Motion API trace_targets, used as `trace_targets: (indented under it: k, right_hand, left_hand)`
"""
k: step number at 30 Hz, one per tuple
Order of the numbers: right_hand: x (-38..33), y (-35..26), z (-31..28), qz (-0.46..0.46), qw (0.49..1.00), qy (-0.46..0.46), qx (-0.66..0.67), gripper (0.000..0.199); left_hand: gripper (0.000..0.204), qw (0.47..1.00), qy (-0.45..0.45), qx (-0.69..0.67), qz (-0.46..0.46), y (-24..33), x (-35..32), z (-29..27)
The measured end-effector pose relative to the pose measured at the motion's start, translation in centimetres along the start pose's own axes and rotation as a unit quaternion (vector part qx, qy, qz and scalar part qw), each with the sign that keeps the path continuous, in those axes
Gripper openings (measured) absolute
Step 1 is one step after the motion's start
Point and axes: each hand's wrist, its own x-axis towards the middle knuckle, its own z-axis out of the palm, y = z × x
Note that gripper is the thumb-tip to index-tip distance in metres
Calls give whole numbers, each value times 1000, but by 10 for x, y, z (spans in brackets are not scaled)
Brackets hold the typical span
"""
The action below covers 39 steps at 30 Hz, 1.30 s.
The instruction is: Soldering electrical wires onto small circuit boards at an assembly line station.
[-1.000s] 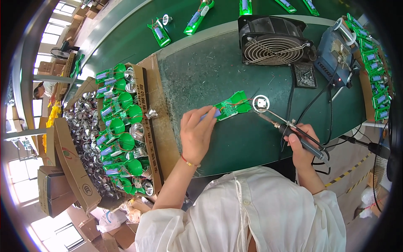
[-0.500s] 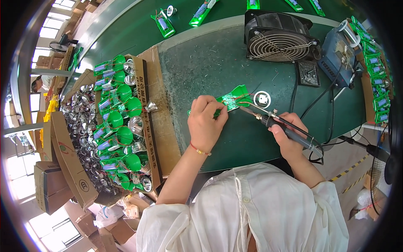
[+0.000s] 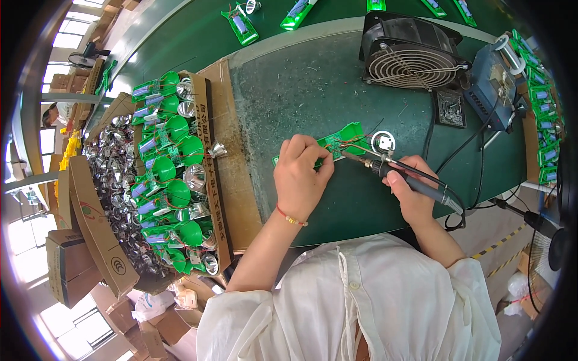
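My right hand (image 3: 415,189) is wrapped round a soldering iron (image 3: 415,183) with a thin feed tube clamped along it. The iron's tip points left, at the wires over a small green circuit board (image 3: 334,142). That board sits in a long green plastic housing (image 3: 352,130) lying on the mat. Red and dark wires run from it towards a round white-rimmed part (image 3: 383,142) just right of the housing. Over the housing's left part, my left hand (image 3: 303,171) has its thumb and forefinger pinched together beside the board; what they hold is hidden.
A black fan with a wire guard (image 3: 415,66) stands at the back. Right of it are a small dark tray (image 3: 450,108) and a blue soldering unit (image 3: 494,90) with cables. At left, a cardboard box (image 3: 220,174) holds green housings and silver reflectors. More housings (image 3: 241,27) lie beyond.
The view has shifted slightly. Relative to the board, the soldering iron's tip has moved a little left, closer to the board and my left fingers. My left hand keeps its pinch.
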Motion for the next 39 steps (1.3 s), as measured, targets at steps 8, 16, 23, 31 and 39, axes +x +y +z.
trace_targets:
  k: [8, 16, 23, 31, 39]
  right_hand:
    - [2, 2, -1, 25, 998, 16, 46, 12]
    - [-3, -3, -9, -1, 996, 51, 68, 16]
    - [-11, -7, -18, 18, 995, 57, 76, 16]
    - [-15, -7, -28, 24, 996, 60, 56, 16]
    - [-14, -10, -36, 6, 996, 64, 62, 18]
  left_hand:
    - [10, 999, -20, -19, -16, -4, 4, -1]
    - [9, 999, -33, -19, -24, -2, 4, -4]
    - [9, 998, -39, -28, -38, 3, 3, -5]
    - [12, 993, -40, -95, -60, 13, 5, -13]
    - [19, 948, -272, -158, -43, 0, -16, -83]
